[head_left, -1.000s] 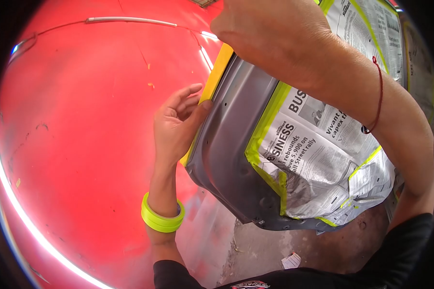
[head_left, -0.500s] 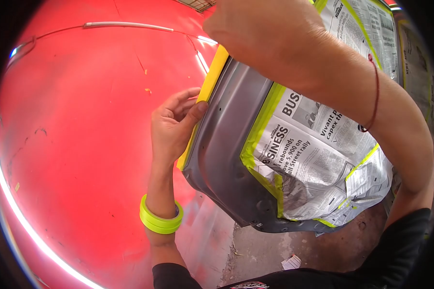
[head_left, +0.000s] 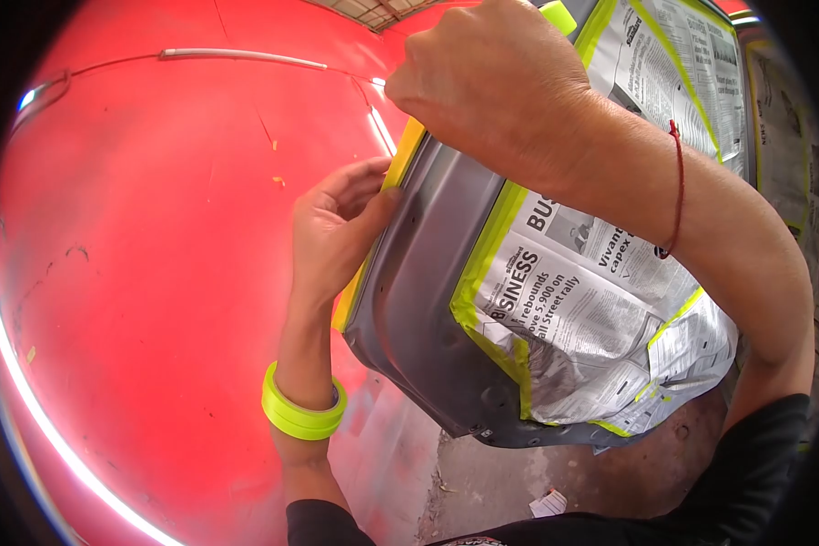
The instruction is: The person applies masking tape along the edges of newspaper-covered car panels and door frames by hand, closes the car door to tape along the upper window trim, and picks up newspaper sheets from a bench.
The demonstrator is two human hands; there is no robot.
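My left hand (head_left: 337, 227) grips the edge of a grey car door panel (head_left: 409, 300), thumb on the near face and fingers curled behind. Yellow masking tape (head_left: 350, 296) runs along that edge under the hand. A roll of lime-green masking tape (head_left: 302, 414) hangs around my left wrist like a bangle. Higher up, my right hand (head_left: 491, 86) is closed in a fist over the panel's upper edge. Lime-green masking tape (head_left: 558, 16) pokes out beside the fist; most of it is hidden. Newspaper (head_left: 555, 282) covers the panel's middle, bordered with lime-green tape.
A glossy red surface (head_left: 155, 273) fills the left side, with a thin white tube (head_left: 246, 57) across its top. More papered panel (head_left: 778, 136) stands at the far right. Below, a paper scrap (head_left: 548, 503) lies on the stained concrete floor (head_left: 491, 473).
My right hand has shifted slightly down, bringing more of the fist and the lime-green tape beside it into view. My left hand stays on the edge, having moved a little right.
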